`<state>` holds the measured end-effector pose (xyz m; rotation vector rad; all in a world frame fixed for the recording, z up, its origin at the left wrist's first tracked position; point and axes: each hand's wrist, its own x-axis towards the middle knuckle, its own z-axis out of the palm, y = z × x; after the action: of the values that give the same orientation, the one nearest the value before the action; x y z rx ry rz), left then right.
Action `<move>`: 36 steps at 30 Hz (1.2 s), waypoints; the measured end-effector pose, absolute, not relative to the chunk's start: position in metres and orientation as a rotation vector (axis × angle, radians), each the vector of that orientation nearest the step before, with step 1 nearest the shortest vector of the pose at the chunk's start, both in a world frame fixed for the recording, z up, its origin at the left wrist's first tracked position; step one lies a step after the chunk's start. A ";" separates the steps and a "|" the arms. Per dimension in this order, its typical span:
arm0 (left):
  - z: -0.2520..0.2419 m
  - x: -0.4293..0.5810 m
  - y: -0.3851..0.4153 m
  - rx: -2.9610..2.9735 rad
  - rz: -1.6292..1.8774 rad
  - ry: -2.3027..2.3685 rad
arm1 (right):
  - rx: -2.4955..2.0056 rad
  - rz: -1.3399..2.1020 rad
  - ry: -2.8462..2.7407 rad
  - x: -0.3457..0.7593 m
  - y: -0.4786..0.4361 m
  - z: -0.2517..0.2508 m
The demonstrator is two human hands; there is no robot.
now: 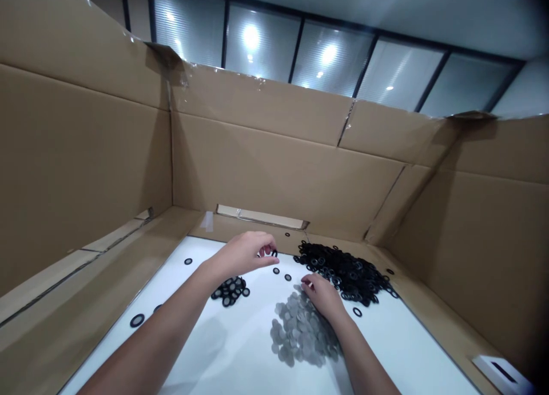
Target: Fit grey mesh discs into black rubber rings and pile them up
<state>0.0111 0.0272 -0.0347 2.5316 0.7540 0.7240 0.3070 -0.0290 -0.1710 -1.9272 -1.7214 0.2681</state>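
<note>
Between the thumb and fingers of my left hand [253,252] is a small black ring [274,253], held above the white board [240,338]. My right hand [321,292] is at the upper edge of a heap of thin grey discs [300,332]. Its fingertips are pinched together, and what is in them is too small to tell. Beyond that hand lies a large pile of black rings [347,269]. Two rings with grey centres [287,277] lie between my hands. Partly behind my left forearm is a small cluster of grey-centred black rings [230,292].
Tall cardboard walls [266,155] enclose the board on the left, back and right. Single rings lie on the left [188,261] and right of the board [357,312]. A white box with a dark slot [501,372] is at the lower right.
</note>
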 end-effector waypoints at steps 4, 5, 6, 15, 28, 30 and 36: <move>-0.029 0.004 0.026 2.513 0.703 0.791 | -2.022 0.223 -1.814 0.301 -0.024 -0.180; -0.028 0.003 0.026 2.508 0.697 0.796 | -2.027 0.219 -1.833 0.299 -0.024 -0.181; -0.027 0.002 0.025 2.504 0.694 0.800 | -2.028 0.219 -1.847 0.296 -0.024 -0.181; -0.023 -0.001 0.024 2.489 0.667 0.830 | -1.950 0.427 -1.806 0.304 -0.024 -0.185; -0.022 -0.003 0.025 2.522 0.573 0.816 | -1.742 0.721 -1.774 0.317 -0.023 -0.186; -0.023 -0.003 0.025 2.526 0.572 0.815 | -1.731 0.750 -1.754 0.317 -0.022 -0.188; -0.025 -0.003 0.027 2.528 0.554 0.817 | -1.677 0.818 -1.727 0.315 -0.022 -0.191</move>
<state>-0.0035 0.0274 -0.0248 2.5284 0.8167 0.5536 0.3149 -0.0223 -0.1908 -1.6769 -1.7267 0.8182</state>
